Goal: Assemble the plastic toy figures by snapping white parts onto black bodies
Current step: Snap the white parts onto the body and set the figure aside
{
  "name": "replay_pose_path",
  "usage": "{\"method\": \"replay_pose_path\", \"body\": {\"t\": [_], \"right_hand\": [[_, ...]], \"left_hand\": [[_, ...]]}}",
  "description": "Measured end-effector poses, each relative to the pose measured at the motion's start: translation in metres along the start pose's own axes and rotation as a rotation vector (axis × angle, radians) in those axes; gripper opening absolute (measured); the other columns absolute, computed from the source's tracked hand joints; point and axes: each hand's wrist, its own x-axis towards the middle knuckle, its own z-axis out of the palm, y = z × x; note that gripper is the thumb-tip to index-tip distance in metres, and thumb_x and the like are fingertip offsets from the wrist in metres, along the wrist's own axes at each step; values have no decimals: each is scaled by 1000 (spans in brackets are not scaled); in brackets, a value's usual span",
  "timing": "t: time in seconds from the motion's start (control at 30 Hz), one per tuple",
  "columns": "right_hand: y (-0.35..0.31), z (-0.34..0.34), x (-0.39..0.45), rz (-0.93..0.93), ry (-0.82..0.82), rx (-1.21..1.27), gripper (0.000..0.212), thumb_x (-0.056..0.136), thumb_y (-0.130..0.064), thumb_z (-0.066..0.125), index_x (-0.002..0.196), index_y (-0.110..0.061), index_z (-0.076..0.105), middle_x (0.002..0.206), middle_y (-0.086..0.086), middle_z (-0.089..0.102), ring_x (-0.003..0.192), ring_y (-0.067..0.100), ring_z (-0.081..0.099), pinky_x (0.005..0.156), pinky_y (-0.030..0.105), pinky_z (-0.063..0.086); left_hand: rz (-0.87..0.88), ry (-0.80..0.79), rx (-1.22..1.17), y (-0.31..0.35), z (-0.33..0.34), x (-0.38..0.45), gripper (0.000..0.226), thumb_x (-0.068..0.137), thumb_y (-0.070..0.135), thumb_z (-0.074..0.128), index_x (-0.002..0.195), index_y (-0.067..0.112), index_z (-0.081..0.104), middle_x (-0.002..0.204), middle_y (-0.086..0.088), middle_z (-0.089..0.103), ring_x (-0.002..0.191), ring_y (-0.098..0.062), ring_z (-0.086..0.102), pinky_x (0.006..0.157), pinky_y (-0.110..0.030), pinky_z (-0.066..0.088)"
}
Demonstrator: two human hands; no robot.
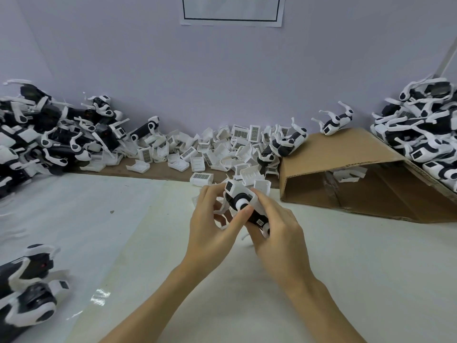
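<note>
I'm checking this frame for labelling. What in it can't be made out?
Head view only:
- Toy figure: the snap joint is hidden by the left hand and right hand.
- Wall sign: cut off by the top edge.
- Left pile: cut off by the left edge.
- Cardboard box: interior shadowed.

Matt black-and-white plastic toy figure; rough brown corrugated cardboard box; glossy clear plastic sheet.
</note>
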Motion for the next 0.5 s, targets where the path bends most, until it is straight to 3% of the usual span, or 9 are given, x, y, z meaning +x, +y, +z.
{"method": "replay_pose_path", "body": {"t": [0.13,0.3,0.43,0.5], "right_hand": [[4,6,-4,-24,-25,-28,68,86,-19,83,147,-12,54,134,4,68,117,27,67,93,35,57],[5,1,2,-58,49,-63,55,89,-42,66,135,-12,66,112,0,76,100,23,68,82,32,58],[2,2,2,-44,1,-49,56,92,-43,62,138,-11,63,119,0,74,105,16,60,85,28,53],[2,5,0,-45,-32,-43,55,94,-34,66,142,-8,56,129,5,68,111,22,63,89,34,57]], "left_hand": [[10,-10,7,0,1,-1,41,85,54,73,118,32,62,109,11,60,89,-17,65,73,-22,53],[7,-11,6,-1,0,-1,40,86,54,72,117,31,62,110,9,61,89,-19,65,75,-22,52],[-25,-13,-20,-1,0,-1,40,86,56,71,116,32,63,111,8,63,92,-18,65,76,-20,51],[-28,-19,-19,0,0,-1,39,85,56,71,116,33,62,112,6,64,91,-19,65,76,-22,51]]}}
